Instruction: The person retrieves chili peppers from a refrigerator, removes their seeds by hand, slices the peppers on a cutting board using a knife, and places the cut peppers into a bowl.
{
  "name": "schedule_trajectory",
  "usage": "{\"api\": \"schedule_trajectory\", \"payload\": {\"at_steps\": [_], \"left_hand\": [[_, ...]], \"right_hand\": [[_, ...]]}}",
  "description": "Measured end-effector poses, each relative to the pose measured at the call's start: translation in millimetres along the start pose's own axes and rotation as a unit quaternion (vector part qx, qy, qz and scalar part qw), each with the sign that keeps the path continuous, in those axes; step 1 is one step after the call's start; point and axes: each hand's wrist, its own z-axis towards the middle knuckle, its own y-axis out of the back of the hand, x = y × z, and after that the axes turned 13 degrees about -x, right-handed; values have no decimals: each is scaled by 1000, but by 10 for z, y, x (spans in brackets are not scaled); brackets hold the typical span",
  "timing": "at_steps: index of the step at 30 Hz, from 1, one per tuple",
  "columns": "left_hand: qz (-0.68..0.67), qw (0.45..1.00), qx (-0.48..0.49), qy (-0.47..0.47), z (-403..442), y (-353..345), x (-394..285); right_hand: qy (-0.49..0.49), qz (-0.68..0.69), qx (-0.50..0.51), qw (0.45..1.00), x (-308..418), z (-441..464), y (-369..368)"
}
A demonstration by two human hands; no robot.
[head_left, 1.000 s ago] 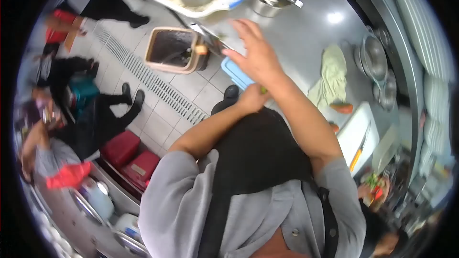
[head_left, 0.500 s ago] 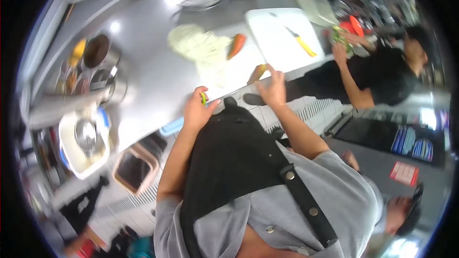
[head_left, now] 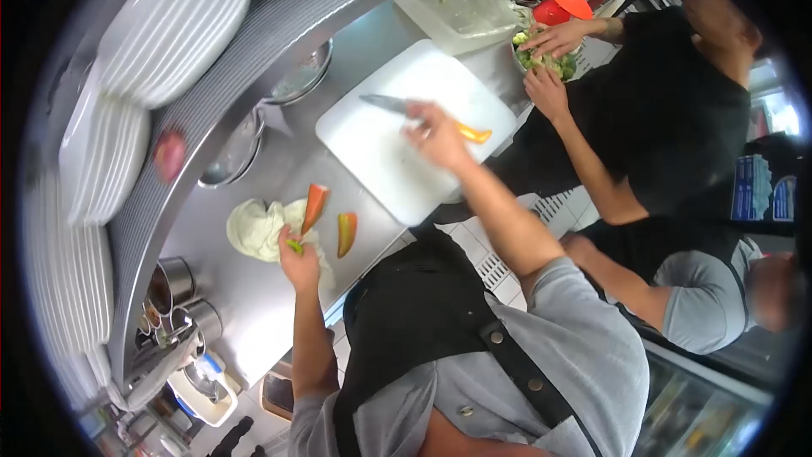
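Note:
My left hand [head_left: 299,267] is closed on a small bright green piece [head_left: 293,246], just over a crumpled pale cloth [head_left: 258,230] on the steel counter. Beside it lie two orange vegetable pieces: a redder wedge [head_left: 315,205] against the cloth, and a wedge with a yellow-green side [head_left: 347,235] to its right. My right hand [head_left: 438,142] is above the white cutting board [head_left: 381,165], over a knife [head_left: 475,133] with a yellow handle. That hand is blurred, so whether its fingers grip the knife is unclear.
A co-worker's hands [head_left: 550,38] are in a bowl of green vegetables [head_left: 545,59] at the right. A pale plastic tub [head_left: 457,13] stands behind the board. Above the counter, a ribbed shelf [head_left: 216,89] carries stacked white plates [head_left: 173,25] and a reddish onion-like item [head_left: 170,155].
My right hand has let go of the yellow-green-sided wedge, now on the counter, and moved over the knife. My left hand has moved to the cloth with the green piece. The view has turned.

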Motion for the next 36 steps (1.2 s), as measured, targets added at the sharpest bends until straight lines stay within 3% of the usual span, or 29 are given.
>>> {"api": "schedule_trajectory", "payload": {"at_steps": [1,5,8,10,14,18,23,28,36], "left_hand": [[-5,999,-40,17,3,-72,37],[110,985,-130,31,9,-202,-171],[184,971,-143,58,5,-250,-289],[218,964,-153,16,60,-333,-338],[264,953,-145,16,52,-306,-360],[282,949,-127,56,76,-292,-454],[292,945,-136,53,98,-312,-532],[286,950,-109,59,111,-233,-693],[278,949,-133,68,70,-196,-583]], "right_hand": [[-31,52,-78,995,-132,465,168],[-49,35,-169,984,-886,2369,765],[30,-58,-199,978,-1381,3456,879],[161,-232,-167,945,-1687,3989,922],[184,-393,14,901,-2149,4581,1300],[200,-349,187,896,-2332,4825,2057],[185,-208,317,907,-2142,4750,3126],[127,-252,377,882,-2040,4286,3709],[79,-277,327,900,-2387,4061,4102]]}}
